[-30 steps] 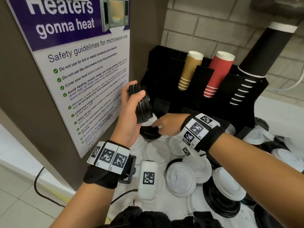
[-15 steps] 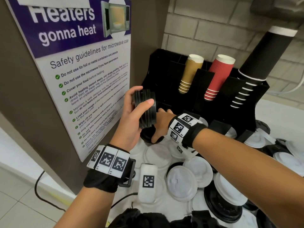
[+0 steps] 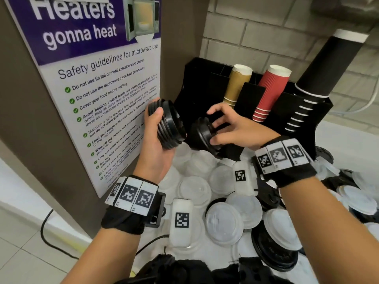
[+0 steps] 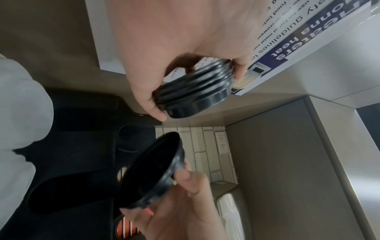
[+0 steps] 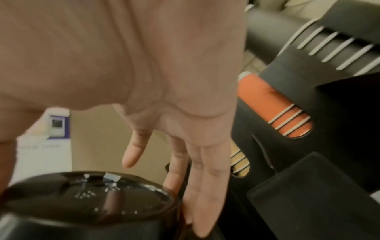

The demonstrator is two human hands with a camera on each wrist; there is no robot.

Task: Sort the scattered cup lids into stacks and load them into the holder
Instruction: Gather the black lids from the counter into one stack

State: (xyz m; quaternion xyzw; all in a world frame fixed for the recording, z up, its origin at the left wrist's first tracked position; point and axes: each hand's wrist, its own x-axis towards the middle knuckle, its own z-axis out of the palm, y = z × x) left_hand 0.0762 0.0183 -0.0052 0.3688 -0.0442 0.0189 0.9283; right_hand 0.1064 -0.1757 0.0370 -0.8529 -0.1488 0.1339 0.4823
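My left hand [image 3: 155, 128] grips a stack of several black lids [image 3: 167, 125] on edge, in front of the poster; the left wrist view shows the same stack [image 4: 195, 91] held between thumb and fingers. My right hand [image 3: 229, 128] pinches a single black lid [image 3: 202, 134] by its rim, lifted and tilted just right of the stack; that lid [image 4: 156, 175] faces the stack with a gap between them. In the right wrist view the lid [image 5: 88, 199] sits at the fingertips [image 5: 197, 211]. The black holder [image 3: 205, 85] stands behind both hands. White and black lids [image 3: 223, 220] lie scattered on the counter.
The holder carries a gold cup stack [image 3: 235, 85], a red cup stack [image 3: 268, 93] and a tall black cup stack [image 3: 320, 78]. A poster panel [image 3: 98, 78] walls off the left. A cable [image 3: 51, 232] runs along the floor. A tiled wall [image 3: 266, 37] is behind.
My right hand has lifted a black lid off the counter pile and brought it up beside the stack. My left hand has tilted the stack and shifted it slightly right.
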